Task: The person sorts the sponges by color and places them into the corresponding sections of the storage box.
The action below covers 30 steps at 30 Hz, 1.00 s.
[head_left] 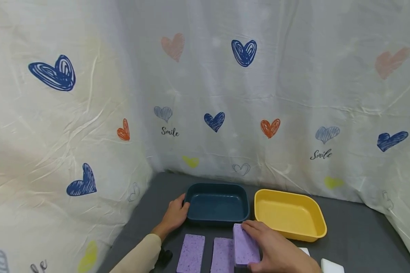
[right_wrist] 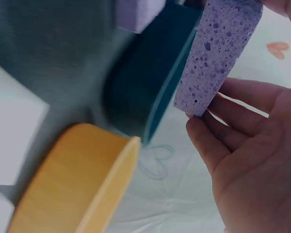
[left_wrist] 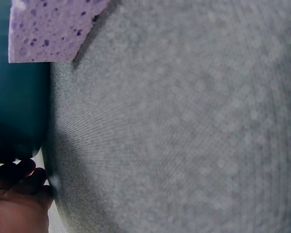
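My right hand (head_left: 276, 246) grips a purple sponge (head_left: 246, 246) by its long sides, thumb at the near end and fingers at the far end. This pitted block is raised above the table, just in front of a dark teal basin (head_left: 217, 219). At the basin's left end, my left hand (head_left: 175, 214) holds the rim and side. Two more purple sponges lie flat in front of the basin: one on the left (head_left: 191, 252) and one in the middle (head_left: 222, 254), beside the lifted one. In the right wrist view, the held sponge (right_wrist: 216, 53) is pinched between thumb and fingers.
A yellow basin (head_left: 290, 233) stands right of the teal one. White blocks (head_left: 331, 266) lie at the front right, partly out of view. A small black object (head_left: 164, 257) sits by the left sleeve. White cloth (head_left: 198, 76) printed with hearts hangs behind the grey table.
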Available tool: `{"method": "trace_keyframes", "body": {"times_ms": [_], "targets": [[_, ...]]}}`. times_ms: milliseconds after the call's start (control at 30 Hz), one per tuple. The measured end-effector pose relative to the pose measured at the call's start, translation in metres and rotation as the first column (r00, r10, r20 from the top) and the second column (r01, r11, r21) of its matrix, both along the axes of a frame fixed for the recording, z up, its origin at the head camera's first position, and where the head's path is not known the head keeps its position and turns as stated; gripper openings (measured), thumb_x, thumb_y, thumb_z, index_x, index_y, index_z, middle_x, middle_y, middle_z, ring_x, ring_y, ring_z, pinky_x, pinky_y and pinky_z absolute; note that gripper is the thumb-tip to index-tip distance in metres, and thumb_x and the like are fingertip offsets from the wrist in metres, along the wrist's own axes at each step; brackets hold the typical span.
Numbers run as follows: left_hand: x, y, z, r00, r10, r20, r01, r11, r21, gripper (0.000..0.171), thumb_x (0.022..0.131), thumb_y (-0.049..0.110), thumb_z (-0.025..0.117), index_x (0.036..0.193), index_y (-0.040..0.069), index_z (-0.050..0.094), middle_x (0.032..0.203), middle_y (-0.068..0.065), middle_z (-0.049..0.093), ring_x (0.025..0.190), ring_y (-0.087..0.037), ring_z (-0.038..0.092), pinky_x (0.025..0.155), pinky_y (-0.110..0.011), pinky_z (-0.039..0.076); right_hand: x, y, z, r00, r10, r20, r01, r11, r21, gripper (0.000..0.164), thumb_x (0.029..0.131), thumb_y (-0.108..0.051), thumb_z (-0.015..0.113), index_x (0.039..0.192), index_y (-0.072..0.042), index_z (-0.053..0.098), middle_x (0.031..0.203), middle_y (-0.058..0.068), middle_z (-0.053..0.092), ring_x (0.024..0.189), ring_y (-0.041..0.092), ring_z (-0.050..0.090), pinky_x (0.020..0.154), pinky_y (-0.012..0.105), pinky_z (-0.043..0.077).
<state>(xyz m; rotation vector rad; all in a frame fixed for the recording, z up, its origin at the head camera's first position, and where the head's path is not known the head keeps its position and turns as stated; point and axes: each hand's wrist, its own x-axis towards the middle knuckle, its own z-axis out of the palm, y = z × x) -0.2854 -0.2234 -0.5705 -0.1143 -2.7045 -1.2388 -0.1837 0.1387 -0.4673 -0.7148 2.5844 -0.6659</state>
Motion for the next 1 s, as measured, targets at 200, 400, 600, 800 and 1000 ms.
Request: {"method": "trace_keyframes", "body": {"times_ms": [200, 400, 600, 800, 1000], "targets": [[0.001, 0.001, 0.001, 1.0, 0.005, 0.005, -0.005, 1.0, 0.005, 0.046, 0.107, 0.012, 0.055, 0.151, 0.006, 0.063, 0.136, -0.016, 0.076, 0.128, -0.032, 0.069, 0.109, -0.057, 0.055, -0.011, -0.006, 0.017, 0.989, 0.038, -0.144, -0.039, 0.999, -0.007, 0.104, 0.078, -0.056, 0.092, 0.165, -0.021, 0.049, 0.169, 0.001, 0.049, 0.145, 0.027, 0.055, 0.121, 0.056, 0.047], [0.001, 0.001, 0.0, 1.0, 0.0, -0.011, 0.0, 1.0, 0.017, 0.045, 0.105, 0.011, 0.056, 0.149, 0.005, 0.064, 0.132, -0.016, 0.077, 0.124, -0.03, 0.071, 0.107, -0.058, 0.056, -0.025, -0.015, 0.024, 0.966, 0.047, -0.253, -0.051, 0.999, -0.009, 0.101, 0.078, -0.053, 0.091, 0.164, -0.017, 0.051, 0.167, 0.003, 0.052, 0.145, 0.027, 0.056, 0.12, 0.055, 0.048], [0.002, -0.002, -0.002, 1.0, 0.001, -0.001, -0.001, 1.0, 0.03, 0.044, 0.105, 0.012, 0.056, 0.147, 0.007, 0.066, 0.129, -0.013, 0.078, 0.118, -0.026, 0.071, 0.106, -0.056, 0.056, -0.042, -0.027, 0.026, 0.95, 0.065, -0.307, -0.076, 0.997, -0.025, 0.098, 0.081, -0.048, 0.088, 0.164, -0.011, 0.05, 0.166, 0.009, 0.053, 0.147, 0.031, 0.056, 0.122, 0.056, 0.047], [0.003, -0.001, 0.002, 1.0, -0.01, 0.008, 0.01, 0.999, 0.035, 0.042, 0.106, 0.012, 0.055, 0.146, 0.006, 0.066, 0.129, -0.014, 0.078, 0.12, -0.028, 0.07, 0.106, -0.057, 0.056, -0.06, -0.042, 0.029, 0.957, 0.058, -0.283, -0.075, 0.996, -0.05, 0.096, 0.084, -0.045, 0.086, 0.165, -0.008, 0.048, 0.169, 0.013, 0.049, 0.15, 0.035, 0.052, 0.125, 0.06, 0.042], [0.004, -0.001, 0.001, 1.0, -0.014, 0.017, 0.013, 0.999, 0.047, 0.044, 0.107, 0.013, 0.054, 0.149, 0.005, 0.064, 0.133, -0.015, 0.076, 0.123, -0.028, 0.07, 0.108, -0.057, 0.055, -0.078, -0.057, 0.028, 0.945, 0.084, -0.317, -0.097, 0.995, -0.025, 0.095, 0.084, -0.044, 0.084, 0.163, -0.005, 0.05, 0.167, 0.016, 0.051, 0.149, 0.039, 0.052, 0.125, 0.061, 0.042]]}}
